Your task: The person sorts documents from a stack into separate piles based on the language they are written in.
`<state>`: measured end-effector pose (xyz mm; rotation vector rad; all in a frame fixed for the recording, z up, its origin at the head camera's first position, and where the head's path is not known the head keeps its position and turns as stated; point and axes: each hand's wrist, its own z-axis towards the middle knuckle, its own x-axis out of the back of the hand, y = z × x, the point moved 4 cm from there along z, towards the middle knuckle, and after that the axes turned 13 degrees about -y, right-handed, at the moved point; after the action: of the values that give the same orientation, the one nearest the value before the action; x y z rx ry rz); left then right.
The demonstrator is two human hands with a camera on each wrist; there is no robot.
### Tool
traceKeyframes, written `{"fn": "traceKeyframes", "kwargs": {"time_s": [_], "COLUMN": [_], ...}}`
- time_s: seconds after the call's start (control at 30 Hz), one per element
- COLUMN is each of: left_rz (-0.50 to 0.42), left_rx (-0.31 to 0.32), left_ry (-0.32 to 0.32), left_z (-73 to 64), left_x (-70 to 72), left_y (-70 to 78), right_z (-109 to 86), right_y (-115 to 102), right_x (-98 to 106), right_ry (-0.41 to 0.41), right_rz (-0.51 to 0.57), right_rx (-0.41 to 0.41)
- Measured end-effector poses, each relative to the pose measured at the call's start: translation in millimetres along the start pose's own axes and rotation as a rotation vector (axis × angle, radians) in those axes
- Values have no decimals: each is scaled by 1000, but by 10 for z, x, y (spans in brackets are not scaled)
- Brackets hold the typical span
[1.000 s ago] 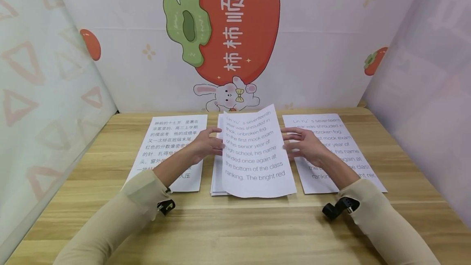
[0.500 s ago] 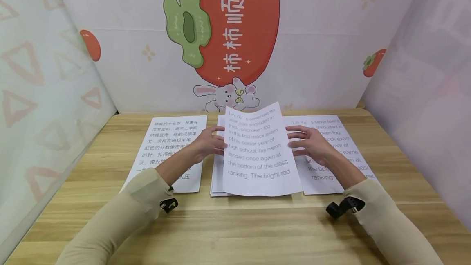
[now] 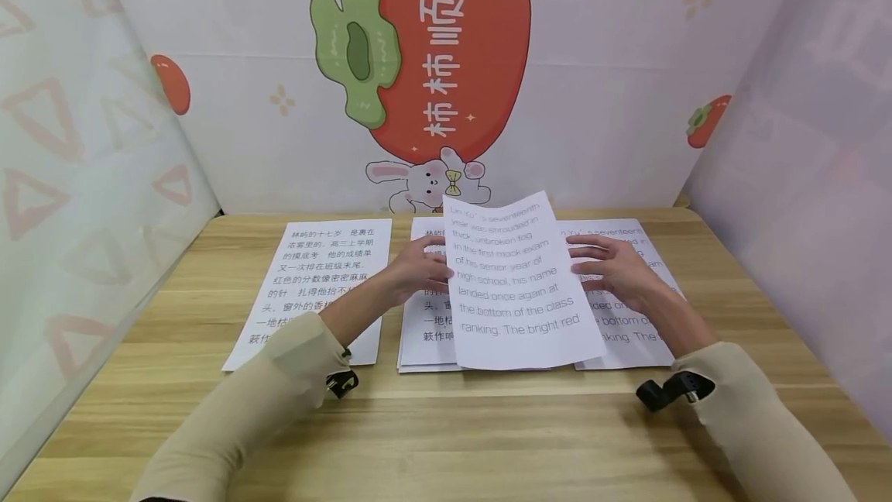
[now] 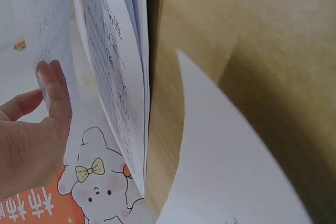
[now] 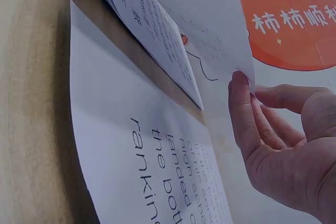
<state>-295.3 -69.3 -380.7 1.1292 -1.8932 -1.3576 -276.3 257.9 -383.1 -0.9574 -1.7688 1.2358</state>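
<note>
A sheet of paper printed in English is held raised over the table, its top edge bowed. At its left edge my left hand pinches it between thumb and fingers. My right hand pinches the opposite edge, as the right wrist view also shows with the hand at the sheet's border. Below the held sheet lies a stack of paper, a Chinese text on top. To the right, partly covered by the held sheet and my right hand, is another English sheet.
A Chinese-printed sheet lies at the left, partly under my left forearm. The wooden table stretches toward me. A printed backdrop stands behind its far edge, with pale side walls. Each wrist wears a black strap mount.
Both hands have lifted the English sheet off the middle stack and carried it rightward. More of the Chinese text beneath it shows now, and it overlaps the right sheet.
</note>
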Motion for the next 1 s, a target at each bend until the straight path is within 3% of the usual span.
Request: {"fn": "traceKeyframes", "kwargs": {"time_s": [0.23, 0.73, 1.0], "left_rz": [10, -26, 19], "left_rx": [3, -18, 9], "left_ry": [-6, -5, -15], "left_z": [87, 306, 395], "left_x": [-125, -434, -584], "left_y": [21, 32, 58], "right_z": [-37, -141, -258], "right_y": [69, 188, 255], "right_x": [157, 428, 589], "right_ry": [11, 10, 15], "right_rz": [-31, 33, 72], "right_rx": [-19, 8, 9]}}
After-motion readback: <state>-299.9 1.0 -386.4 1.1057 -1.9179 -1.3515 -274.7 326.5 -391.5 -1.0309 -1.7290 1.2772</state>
